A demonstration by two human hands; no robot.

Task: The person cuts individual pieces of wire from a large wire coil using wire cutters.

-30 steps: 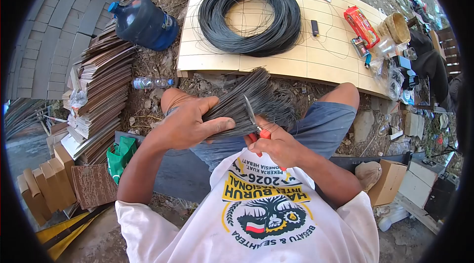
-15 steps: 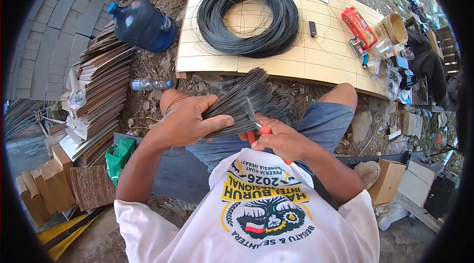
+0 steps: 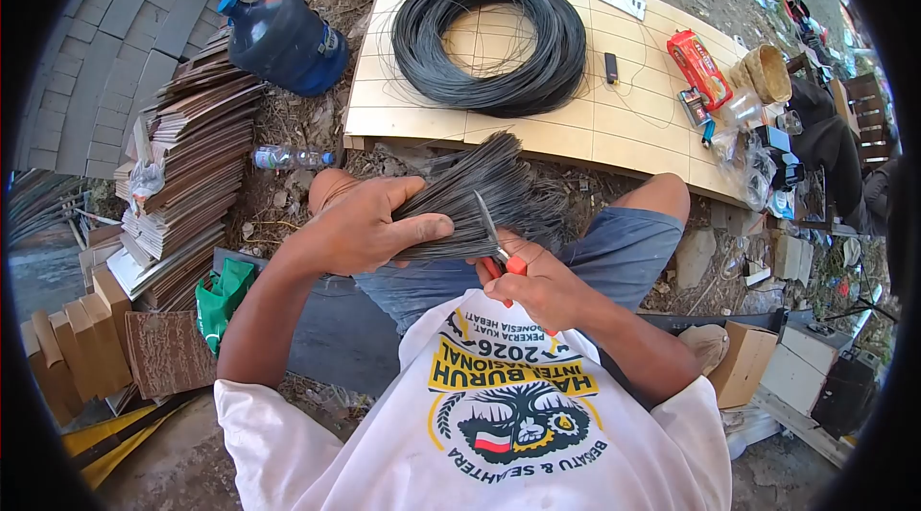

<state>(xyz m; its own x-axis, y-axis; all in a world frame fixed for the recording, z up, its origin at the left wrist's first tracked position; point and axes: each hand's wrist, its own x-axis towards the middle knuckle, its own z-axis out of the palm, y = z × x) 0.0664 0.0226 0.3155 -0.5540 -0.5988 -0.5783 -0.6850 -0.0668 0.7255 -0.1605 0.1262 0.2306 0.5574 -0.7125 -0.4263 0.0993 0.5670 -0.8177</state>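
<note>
My left hand [image 3: 369, 218] is wrapped round a thick bundle of dark cut wires [image 3: 456, 194], thumb lying across the top, above my lap. The wires fan out to the right into loose, uneven ends. In my right hand [image 3: 537, 285] are red-handled pliers [image 3: 516, 265], fingers closed round the grips. Their narrow grey metal head points up and away from me, overlapping the right part of the bundle in this view. Beyond my knees, a large coil of dark wire [image 3: 413, 50] lies on the pale tiled table top.
On the table [image 3: 624, 127] are a small black device [image 3: 611, 68], a red packet [image 3: 698, 70] and a woven basket [image 3: 767, 74]. To the left stand a blue water jug [image 3: 288, 41], a plastic bottle [image 3: 293, 158] and stacked tiles [image 3: 197, 194]. A cardboard box [image 3: 743, 362] sits at right.
The view has shifted slightly. The pliers have turned a little in my right hand, their head still over the bundle. My left hand keeps the same hold on the wires.
</note>
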